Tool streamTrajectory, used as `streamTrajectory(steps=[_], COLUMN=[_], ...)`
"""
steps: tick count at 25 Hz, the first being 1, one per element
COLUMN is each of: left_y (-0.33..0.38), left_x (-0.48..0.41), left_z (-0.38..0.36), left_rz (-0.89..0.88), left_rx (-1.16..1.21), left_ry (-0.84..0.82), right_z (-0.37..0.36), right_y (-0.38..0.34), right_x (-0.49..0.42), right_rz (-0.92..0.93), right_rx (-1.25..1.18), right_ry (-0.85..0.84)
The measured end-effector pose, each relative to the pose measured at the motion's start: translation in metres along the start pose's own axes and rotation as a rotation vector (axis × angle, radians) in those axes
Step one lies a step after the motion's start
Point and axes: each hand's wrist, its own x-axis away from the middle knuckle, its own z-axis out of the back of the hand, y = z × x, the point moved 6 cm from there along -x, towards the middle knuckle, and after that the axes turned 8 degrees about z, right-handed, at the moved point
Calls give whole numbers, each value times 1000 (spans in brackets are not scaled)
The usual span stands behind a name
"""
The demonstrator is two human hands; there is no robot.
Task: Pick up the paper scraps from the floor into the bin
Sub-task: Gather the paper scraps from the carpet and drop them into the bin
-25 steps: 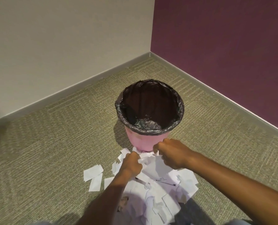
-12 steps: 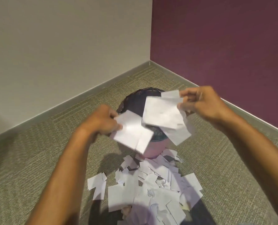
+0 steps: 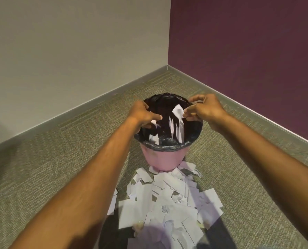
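While both hands are hovering over the round pink plastic bin [image 3: 160, 162], the left hand [image 3: 140, 114] is spreading its fingers [image 3: 156, 116] wide, gripping nothing; the right hand [image 3: 207, 108] is curling its fingers [image 3: 186, 110] loosely, thumb lifted apart, and a white scrap [image 3: 177, 110] is touching the tips, though whether it is pinched cannot be told; blurred paper strips [image 3: 179, 130] are hanging inside the crinkled black liner [image 3: 194, 141]; a pile of flat angular scraps [image 3: 167, 203] is lying on the ribbed carpet floor [image 3: 59, 159], touching the bin's base.
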Motion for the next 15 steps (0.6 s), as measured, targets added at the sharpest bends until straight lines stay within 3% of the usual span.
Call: streamTrajectory(steps=[4,6,8,10,12,15], left_y=[-2,-21,-67,-131,-193,-257], left_x=[8,15,18,21,19,10], left_z=[9,23,27,12,-18,-65], left_rz=[-128,-145,-18,180,286,205], left_rx=[29,142,138,-65,-335,-623], left_ry=[20,-31,-158,-288,-337,-222], right_z=[0,-1,-4,-7,-20,-43], right_y=[2,17,48,86,129,199], right_x=[10,23,45,66,78,85], right_rz=[48,4,-118,-230,-285,-225], right_rx=[124,266,419,546,667,1002], right_ry=[-118,-348,-636,-818,-876,-920])
